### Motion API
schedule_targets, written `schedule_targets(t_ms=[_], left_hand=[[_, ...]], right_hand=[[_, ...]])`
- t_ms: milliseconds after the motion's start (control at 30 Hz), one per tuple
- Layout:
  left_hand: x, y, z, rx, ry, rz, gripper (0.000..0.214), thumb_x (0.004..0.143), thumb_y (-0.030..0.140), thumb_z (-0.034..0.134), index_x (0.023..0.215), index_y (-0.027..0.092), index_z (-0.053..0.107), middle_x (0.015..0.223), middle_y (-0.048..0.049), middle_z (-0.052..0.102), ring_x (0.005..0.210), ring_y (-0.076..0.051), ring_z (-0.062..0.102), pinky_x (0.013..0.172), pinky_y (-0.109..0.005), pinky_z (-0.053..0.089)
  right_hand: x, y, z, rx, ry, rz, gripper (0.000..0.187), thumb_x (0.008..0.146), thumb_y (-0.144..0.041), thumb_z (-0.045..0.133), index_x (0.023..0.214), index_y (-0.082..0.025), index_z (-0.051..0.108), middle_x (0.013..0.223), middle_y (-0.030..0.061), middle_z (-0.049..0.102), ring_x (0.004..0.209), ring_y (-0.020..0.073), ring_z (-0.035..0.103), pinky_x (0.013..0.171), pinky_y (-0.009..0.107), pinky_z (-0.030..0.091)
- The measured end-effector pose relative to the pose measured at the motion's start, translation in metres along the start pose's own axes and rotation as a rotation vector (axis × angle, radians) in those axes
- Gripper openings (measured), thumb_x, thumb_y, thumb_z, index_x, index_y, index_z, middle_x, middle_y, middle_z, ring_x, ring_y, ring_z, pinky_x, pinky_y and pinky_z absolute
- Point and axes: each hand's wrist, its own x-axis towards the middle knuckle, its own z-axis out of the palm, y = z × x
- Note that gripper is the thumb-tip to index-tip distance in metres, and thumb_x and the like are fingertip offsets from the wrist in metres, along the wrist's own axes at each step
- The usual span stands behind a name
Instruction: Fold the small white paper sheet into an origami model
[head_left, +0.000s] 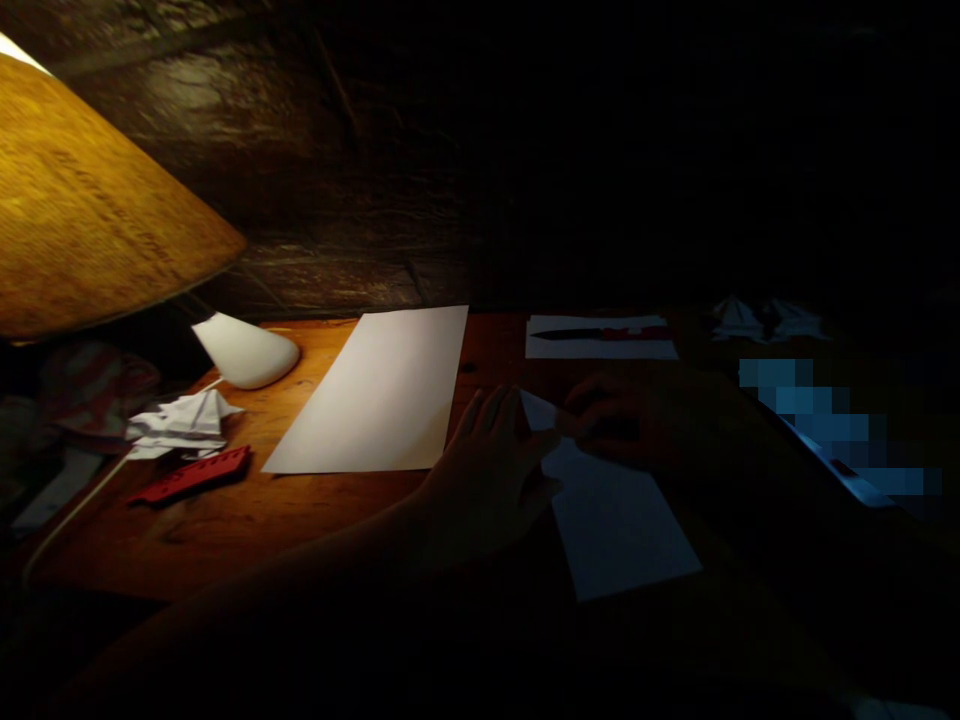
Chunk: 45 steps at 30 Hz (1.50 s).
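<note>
Dim scene on a wooden desk [247, 500]. My left hand [487, 470] lies flat with fingers stretched out on the left edge of a white paper sheet [622, 520]. My right hand [637, 420] rests on the sheet's upper end, fingers curled down and pressing a folded corner. A larger blank white sheet [379, 390] lies just left of my left hand.
A lamp shade [82, 210] glows at upper left. A white cone-shaped object [247, 350], crumpled folded paper [180, 420] and a red ruler [191, 475] lie at left. A knife on white paper [600, 335] and another folded paper [765, 320] sit at the back. A blurred screen [832, 430] is at right.
</note>
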Motion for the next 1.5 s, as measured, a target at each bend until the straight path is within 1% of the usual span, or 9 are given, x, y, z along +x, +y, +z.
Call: schedule_targets(t_ms=[133, 233, 367, 567, 700, 933, 1233, 1400, 1500], left_hand=[[0.001, -0.003, 0.001, -0.017, 0.005, 0.015, 0.051, 0.087, 0.045, 0.073, 0.134, 0.029, 0.061, 0.157, -0.0152, 0.034, 0.145, -0.046, 0.033, 0.117, -0.069, 0.031], [0.002, -0.005, 0.0, -0.026, 0.001, 0.021, 0.051, 0.086, 0.046, 0.074, 0.133, 0.029, 0.061, 0.155, -0.0144, 0.035, 0.144, -0.046, 0.034, 0.115, -0.069, 0.033], [0.004, -0.005, -0.006, -0.023, -0.015, 0.02, 0.053, 0.086, 0.046, 0.075, 0.135, 0.03, 0.06, 0.152, -0.0154, 0.036, 0.143, -0.044, 0.035, 0.115, -0.069, 0.033], [0.006, -0.003, -0.01, -0.005, -0.015, 0.007, 0.054, 0.085, 0.051, 0.076, 0.134, 0.032, 0.063, 0.139, -0.0141, 0.044, 0.13, -0.042, 0.044, 0.108, -0.067, 0.041], [0.004, -0.002, -0.009, -0.005, -0.005, -0.005, 0.052, 0.085, 0.048, 0.076, 0.133, 0.031, 0.064, 0.146, -0.0147, 0.04, 0.135, -0.044, 0.04, 0.112, -0.066, 0.037], [0.005, -0.003, -0.009, -0.02, -0.023, 0.007, 0.052, 0.086, 0.048, 0.075, 0.134, 0.031, 0.062, 0.147, -0.0147, 0.039, 0.137, -0.044, 0.039, 0.114, -0.069, 0.033], [0.007, -0.005, -0.012, -0.037, -0.045, 0.027, 0.053, 0.086, 0.047, 0.076, 0.133, 0.029, 0.063, 0.143, -0.0144, 0.044, 0.135, -0.041, 0.041, 0.114, -0.068, 0.035], [0.008, -0.011, -0.014, -0.056, -0.034, 0.069, 0.064, 0.086, 0.05, 0.074, 0.144, 0.033, 0.053, 0.145, -0.0136, 0.042, 0.136, -0.04, 0.041, 0.112, -0.063, 0.039], [0.009, -0.012, -0.014, -0.065, -0.035, 0.079, 0.065, 0.087, 0.049, 0.074, 0.146, 0.034, 0.051, 0.145, -0.0132, 0.042, 0.135, -0.04, 0.042, 0.11, -0.062, 0.041]], right_hand=[[0.0, 0.002, 0.001, 0.083, -0.024, -0.011, 0.011, 0.091, -0.025, 0.07, 0.101, -0.024, 0.074, 0.14, 0.0064, 0.064, 0.126, 0.0247, 0.062, 0.105, 0.044, 0.048], [0.0, 0.002, 0.001, 0.066, -0.031, -0.002, 0.008, 0.09, -0.025, 0.071, 0.099, -0.024, 0.073, 0.14, 0.0064, 0.065, 0.127, 0.0254, 0.062, 0.106, 0.046, 0.047], [-0.001, 0.005, 0.003, 0.1, -0.025, -0.013, 0.006, 0.092, -0.025, 0.07, 0.097, -0.024, 0.071, 0.14, 0.0068, 0.064, 0.126, 0.0241, 0.062, 0.103, 0.044, 0.048], [0.002, 0.003, 0.002, 0.095, -0.023, -0.038, 0.006, 0.09, -0.023, 0.07, 0.096, -0.023, 0.07, 0.137, 0.0074, 0.065, 0.122, 0.0237, 0.064, 0.1, 0.041, 0.049], [0.002, 0.0, 0.001, 0.081, -0.021, -0.015, 0.007, 0.09, -0.024, 0.07, 0.097, -0.023, 0.07, 0.137, 0.0072, 0.066, 0.123, 0.024, 0.064, 0.101, 0.041, 0.049], [0.001, 0.0, 0.001, 0.111, -0.046, -0.013, 0.007, 0.092, -0.023, 0.068, 0.099, -0.023, 0.069, 0.138, 0.0082, 0.063, 0.125, 0.0234, 0.062, 0.102, 0.042, 0.049], [0.0, 0.001, 0.002, 0.092, -0.04, -0.011, 0.01, 0.093, -0.025, 0.067, 0.102, -0.024, 0.069, 0.138, 0.0081, 0.063, 0.125, 0.0244, 0.061, 0.104, 0.045, 0.048], [0.0, 0.0, 0.003, 0.073, -0.03, -0.007, 0.009, 0.093, -0.026, 0.067, 0.102, -0.023, 0.068, 0.138, 0.0096, 0.061, 0.126, 0.0248, 0.061, 0.105, 0.046, 0.048], [0.001, 0.0, 0.003, 0.032, -0.02, -0.031, 0.009, 0.093, -0.027, 0.068, 0.101, -0.023, 0.068, 0.137, 0.0098, 0.062, 0.126, 0.0253, 0.061, 0.103, 0.046, 0.049]])
